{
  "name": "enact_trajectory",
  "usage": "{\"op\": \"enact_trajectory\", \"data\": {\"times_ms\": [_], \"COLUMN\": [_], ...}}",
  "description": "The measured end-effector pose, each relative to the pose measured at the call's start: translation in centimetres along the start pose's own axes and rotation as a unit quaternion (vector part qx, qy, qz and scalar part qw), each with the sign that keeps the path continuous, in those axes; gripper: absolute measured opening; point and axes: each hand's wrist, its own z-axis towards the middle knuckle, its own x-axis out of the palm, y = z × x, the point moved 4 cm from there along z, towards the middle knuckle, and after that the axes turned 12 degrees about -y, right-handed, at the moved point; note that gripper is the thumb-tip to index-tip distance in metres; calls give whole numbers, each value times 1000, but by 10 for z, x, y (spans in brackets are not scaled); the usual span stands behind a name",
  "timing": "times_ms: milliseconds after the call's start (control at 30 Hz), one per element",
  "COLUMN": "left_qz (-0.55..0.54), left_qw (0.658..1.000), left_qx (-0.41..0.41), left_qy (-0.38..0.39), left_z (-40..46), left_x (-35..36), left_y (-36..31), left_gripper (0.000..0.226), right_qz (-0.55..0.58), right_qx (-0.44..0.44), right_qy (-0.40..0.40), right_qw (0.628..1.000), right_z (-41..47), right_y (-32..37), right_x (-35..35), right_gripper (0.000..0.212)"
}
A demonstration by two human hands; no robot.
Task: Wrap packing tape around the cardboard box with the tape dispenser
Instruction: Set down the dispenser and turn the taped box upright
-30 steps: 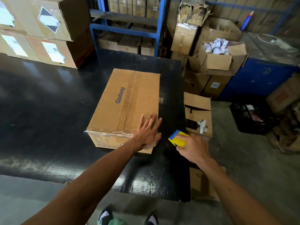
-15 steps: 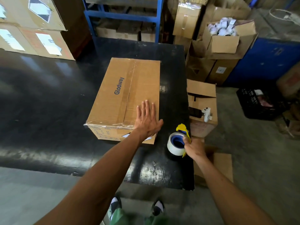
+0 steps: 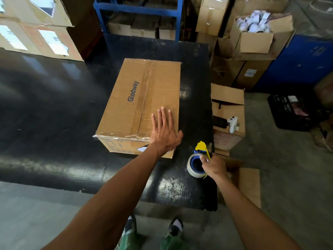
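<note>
- The black glossy worktop [image 3: 54, 109] fills the left and middle of the view.
- Stacked cartons with white labels [image 3: 36, 31] sit on the worktop's far left corner.
- A blue metal rack [image 3: 140, 9] stands behind the worktop.
- An open carton of white packets [image 3: 255, 33] sits right of the rack.
- A small carton carrying a white controller [image 3: 232, 123] stands just beside the worktop's right edge.
- A black crate [image 3: 292, 112] lies on the floor, further right of the worktop.
</note>
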Motion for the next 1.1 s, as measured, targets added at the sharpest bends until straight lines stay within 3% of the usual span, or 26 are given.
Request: {"op": "enact_trajectory", "data": {"times_ms": [133,300,467,633,800,900,1000,1100], "left_qz": [-10,-17,-2,23,32,12,14,38], "left_qw": [999,999,999,997,984,974,978,989], "left_qx": [-30,-44,-13,64,170,216,174,87], "left_qy": [14,28,29,28,36,70,114,114], "left_z": [-3,-5,-9,-28,-49,-57,-60,-64], "left_x": [-4,-5,-4,-16,-34,-51,-60,-56], "left_y": [2,6,15,74,148,195,217,217], "left_gripper": [96,99,92,92,94,104,121,134], "right_qz": [17,-53,-159,-220,-183,-205,-227,-222], "right_qx": [-98,-296,-401,-458,-399,-399,-423,-415], "right_qy": [10,1,61,9,-28,-55,-112,-42], "right_qw": [995,954,900,861,898,892,870,882], "right_z": [11,31,43,13,-52,-92,-105,-77], "right_y": [58,159,215,225,249,267,295,305], "right_x": [-37,-58,-24,7,38,46,34,28], "right_gripper": [74,67,65,67,70,75,69,77]}}
